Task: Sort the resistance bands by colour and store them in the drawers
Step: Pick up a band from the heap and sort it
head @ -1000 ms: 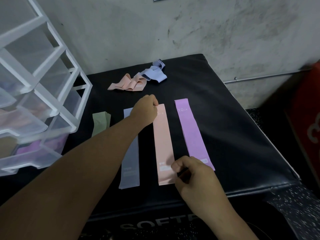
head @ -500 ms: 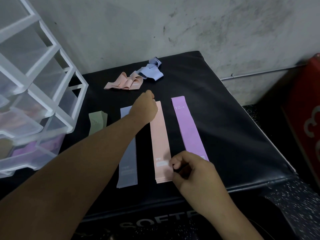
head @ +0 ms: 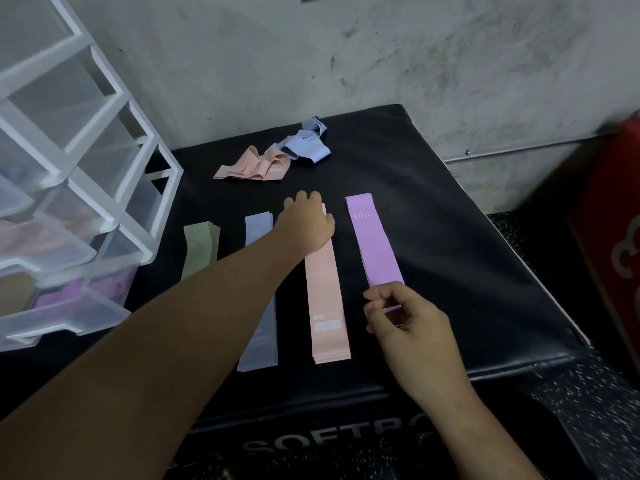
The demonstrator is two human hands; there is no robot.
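- Black padded tabletop (head: 433,237): every band outside the drawers is carried on it.
- Translucent drawer unit (head: 104,209): set at the left edge, with the lower drawers pulled partly out. Purple and pinkish contents are dimly visible inside.
- Flattened rows: green band (head: 199,251), grey-blue stack (head: 259,341), pink stack (head: 327,299) and purple band (head: 375,251) are laid side by side, left to right. Their long axes run from near to far.
- Loose pile: a crumpled pink band (head: 252,168) and a crumpled blue band (head: 308,147) are shown touching at the far side, not yet sorted.
- Left hand (head: 308,223): laid on the far end of the pink stack, with the fingers bent down out of sight, so a grip cannot be confirmed. The loose pile lies just beyond it and slightly left. This hand is judged the nearer for the next pick.
- Right hand (head: 405,323): held loosely curled over the near end of the purple band, and nothing is seen gripped.
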